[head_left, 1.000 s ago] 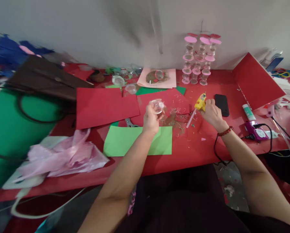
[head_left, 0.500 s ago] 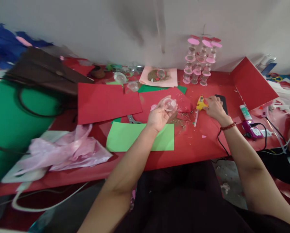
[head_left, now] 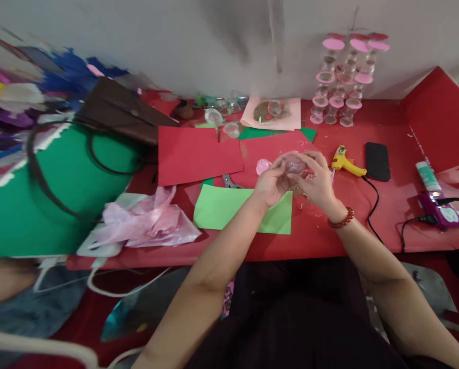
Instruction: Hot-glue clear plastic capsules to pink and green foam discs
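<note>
Between both hands I hold a clear plastic bottle piece (head_left: 294,164), cup-like and see-through. My left hand (head_left: 271,180) cradles it from the left with curled fingers. From the right, my right hand (head_left: 317,179), with a red bead bracelet at the wrist, grips its rim. A small pink disc (head_left: 263,166) lies just left of my fingers. To the right, a yellow glue gun (head_left: 346,163) rests on the red table (head_left: 352,215). Under my left wrist is a light green paper sheet (head_left: 229,207). Part of the clear piece is hidden behind my fingers.
A black phone (head_left: 377,161) and a purple power strip (head_left: 439,209) lie to the right. At the back stands a tower of clear bottle pieces with pink discs (head_left: 336,84). Red card (head_left: 198,156), scissors (head_left: 230,182), a pink plastic bag (head_left: 148,220) and a brown bag (head_left: 117,110) occupy the left.
My right hand has let go of the yellow glue gun, now lying on the table, and has come over to the clear piece in my left hand. The view has shifted left.
</note>
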### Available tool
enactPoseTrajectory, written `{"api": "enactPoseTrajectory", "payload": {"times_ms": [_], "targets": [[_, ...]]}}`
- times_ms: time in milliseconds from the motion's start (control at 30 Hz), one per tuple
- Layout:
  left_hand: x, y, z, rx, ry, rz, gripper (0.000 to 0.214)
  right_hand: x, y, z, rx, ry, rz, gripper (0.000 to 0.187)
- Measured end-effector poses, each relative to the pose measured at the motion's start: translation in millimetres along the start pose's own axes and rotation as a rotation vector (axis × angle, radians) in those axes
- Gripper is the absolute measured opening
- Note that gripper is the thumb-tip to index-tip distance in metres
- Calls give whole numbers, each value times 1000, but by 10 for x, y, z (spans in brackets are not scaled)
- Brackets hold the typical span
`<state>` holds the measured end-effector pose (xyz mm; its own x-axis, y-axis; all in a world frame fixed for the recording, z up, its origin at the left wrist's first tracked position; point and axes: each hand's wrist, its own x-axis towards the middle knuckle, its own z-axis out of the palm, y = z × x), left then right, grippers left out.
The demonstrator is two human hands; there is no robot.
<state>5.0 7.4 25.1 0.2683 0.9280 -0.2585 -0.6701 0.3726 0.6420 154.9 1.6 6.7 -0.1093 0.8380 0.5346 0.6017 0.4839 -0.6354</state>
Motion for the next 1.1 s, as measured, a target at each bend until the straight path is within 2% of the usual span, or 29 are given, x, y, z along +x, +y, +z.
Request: {"api": "enactPoseTrajectory", "payload": {"times_ms": [100, 200, 400, 533, 667, 867, 1100], "targets": [[-17, -29, 3, 27, -27, -46, 39, -35, 74, 9, -2, 35, -71, 51], [-34, -39, -13, 140, -21, -43, 35, -63, 85, 23, -12, 34, -99, 47], [-66, -55, -26, 281, 25, 46, 44, -147, 29, 99, -12, 18, -27, 39], [-65, -47, -49, 298, -15, 50, 40, -171, 45, 104, -15, 25, -31, 36], [-72, -29, -70, 327, -72, 33, 48, -150, 97, 69, 17, 45, -34, 39], [-68, -6, -97, 326, -93, 11, 41, -134, 144, 71, 20, 61, -53, 37], [-60, 54, -121, 285, -135, -33, 48, -142, 147, 82, -14, 104, -87, 33]]}}
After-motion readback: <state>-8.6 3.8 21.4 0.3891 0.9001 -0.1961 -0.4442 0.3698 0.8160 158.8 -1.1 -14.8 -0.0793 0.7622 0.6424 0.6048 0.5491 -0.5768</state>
